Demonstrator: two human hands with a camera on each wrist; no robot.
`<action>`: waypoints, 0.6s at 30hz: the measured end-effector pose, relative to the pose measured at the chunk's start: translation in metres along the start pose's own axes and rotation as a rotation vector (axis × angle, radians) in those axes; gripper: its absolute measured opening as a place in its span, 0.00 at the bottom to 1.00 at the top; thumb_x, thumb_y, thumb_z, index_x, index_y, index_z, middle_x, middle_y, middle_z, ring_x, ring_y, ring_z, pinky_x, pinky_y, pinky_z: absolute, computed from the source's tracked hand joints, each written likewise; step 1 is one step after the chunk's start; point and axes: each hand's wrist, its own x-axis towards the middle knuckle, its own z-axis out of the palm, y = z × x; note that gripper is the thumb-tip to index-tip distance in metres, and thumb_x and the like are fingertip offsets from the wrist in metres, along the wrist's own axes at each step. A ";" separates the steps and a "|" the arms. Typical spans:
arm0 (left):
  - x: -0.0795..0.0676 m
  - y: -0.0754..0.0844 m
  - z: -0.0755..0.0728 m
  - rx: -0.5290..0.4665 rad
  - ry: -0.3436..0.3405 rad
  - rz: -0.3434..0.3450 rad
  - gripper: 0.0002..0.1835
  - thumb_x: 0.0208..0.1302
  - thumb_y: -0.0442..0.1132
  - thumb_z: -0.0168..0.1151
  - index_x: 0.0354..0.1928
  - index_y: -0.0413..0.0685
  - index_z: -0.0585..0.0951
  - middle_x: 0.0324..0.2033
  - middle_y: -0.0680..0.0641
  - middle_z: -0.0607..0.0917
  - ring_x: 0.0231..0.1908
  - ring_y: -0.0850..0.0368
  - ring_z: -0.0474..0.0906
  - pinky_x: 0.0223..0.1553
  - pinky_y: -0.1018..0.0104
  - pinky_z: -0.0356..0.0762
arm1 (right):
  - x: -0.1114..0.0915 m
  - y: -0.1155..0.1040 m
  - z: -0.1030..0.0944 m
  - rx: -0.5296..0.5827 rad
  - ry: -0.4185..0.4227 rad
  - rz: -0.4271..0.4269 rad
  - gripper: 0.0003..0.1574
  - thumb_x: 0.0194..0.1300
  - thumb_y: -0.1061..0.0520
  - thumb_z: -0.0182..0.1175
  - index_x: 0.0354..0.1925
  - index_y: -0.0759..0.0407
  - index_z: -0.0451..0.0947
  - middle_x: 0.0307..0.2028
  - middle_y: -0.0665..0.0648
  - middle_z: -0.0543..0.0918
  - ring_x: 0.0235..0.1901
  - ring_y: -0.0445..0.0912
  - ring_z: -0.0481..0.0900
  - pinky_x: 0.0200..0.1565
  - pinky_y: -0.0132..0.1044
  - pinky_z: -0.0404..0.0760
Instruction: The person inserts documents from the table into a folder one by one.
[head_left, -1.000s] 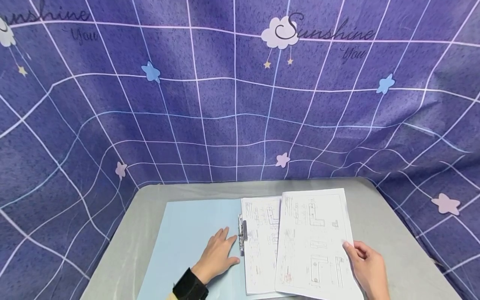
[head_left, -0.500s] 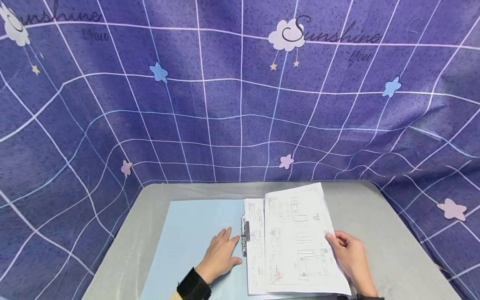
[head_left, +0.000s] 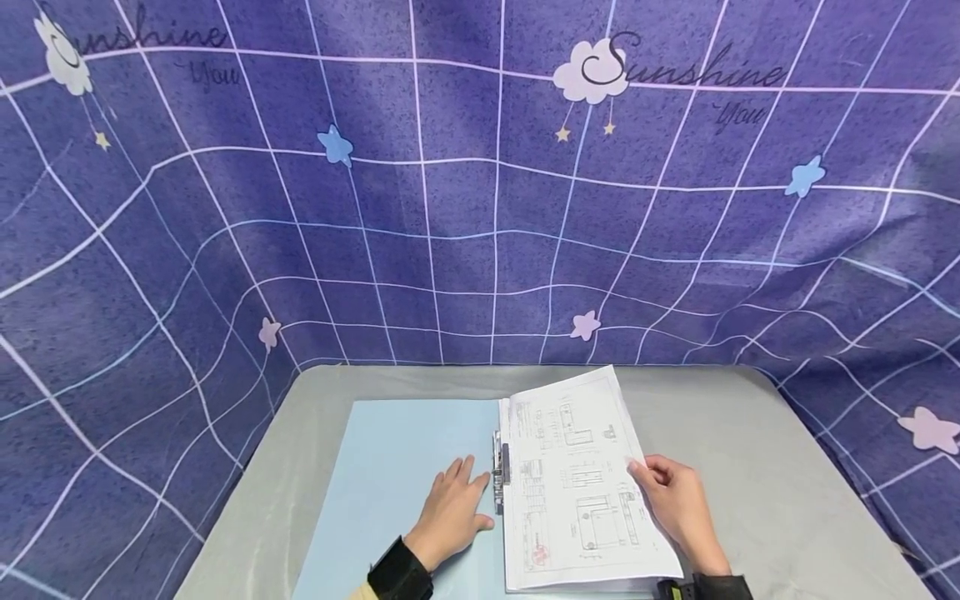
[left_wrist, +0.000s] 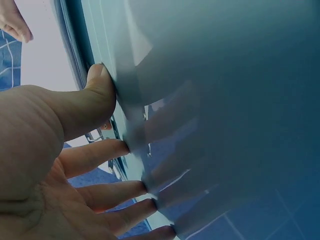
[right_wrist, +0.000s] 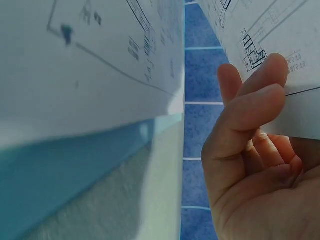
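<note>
An opened light-blue folder (head_left: 405,450) lies on the table, its metal clip (head_left: 500,472) standing along the spine. My left hand (head_left: 452,514) rests on the folder's blue inner cover with spread fingers, the fingertips just left of the clip. In the left wrist view those fingers (left_wrist: 107,194) touch the smooth blue surface. Over the folder's right side is a printed drawing sheet (head_left: 573,492), tilted and raised at its right edge. My right hand (head_left: 675,504) pinches that edge between thumb and fingers. More sheets (right_wrist: 95,95) lie beneath, seen in the right wrist view.
The grey table (head_left: 757,467) extends around the folder on both sides. A purple-blue grid-patterned cloth (head_left: 450,200) hangs behind and at the sides of the table. A dark band (head_left: 401,571) circles the left wrist.
My right hand has carried the drawing sheet leftward, over the stack and up to the clip, covering the sheets below. The left hand stays flat on the folder. The head view has shifted slightly.
</note>
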 end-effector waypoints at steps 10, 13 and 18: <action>0.002 0.003 0.000 0.004 -0.006 -0.017 0.39 0.52 0.54 0.78 0.62 0.39 0.82 0.67 0.28 0.73 0.69 0.30 0.67 0.62 0.31 0.69 | 0.002 -0.001 0.011 0.008 -0.059 0.019 0.15 0.73 0.54 0.64 0.45 0.66 0.85 0.26 0.52 0.83 0.25 0.45 0.77 0.26 0.32 0.73; 0.001 0.003 0.000 0.000 -0.004 -0.013 0.38 0.52 0.54 0.78 0.62 0.39 0.82 0.67 0.28 0.73 0.69 0.30 0.67 0.62 0.31 0.69 | 0.002 0.000 0.014 0.003 -0.060 0.024 0.16 0.73 0.54 0.64 0.46 0.67 0.85 0.26 0.52 0.83 0.25 0.45 0.77 0.26 0.33 0.73; 0.001 0.002 0.001 0.005 0.005 -0.010 0.38 0.52 0.53 0.78 0.62 0.39 0.82 0.67 0.28 0.73 0.69 0.30 0.67 0.62 0.31 0.69 | 0.003 0.001 0.016 -0.003 -0.062 0.027 0.15 0.73 0.54 0.64 0.46 0.67 0.85 0.26 0.52 0.83 0.25 0.45 0.77 0.27 0.33 0.72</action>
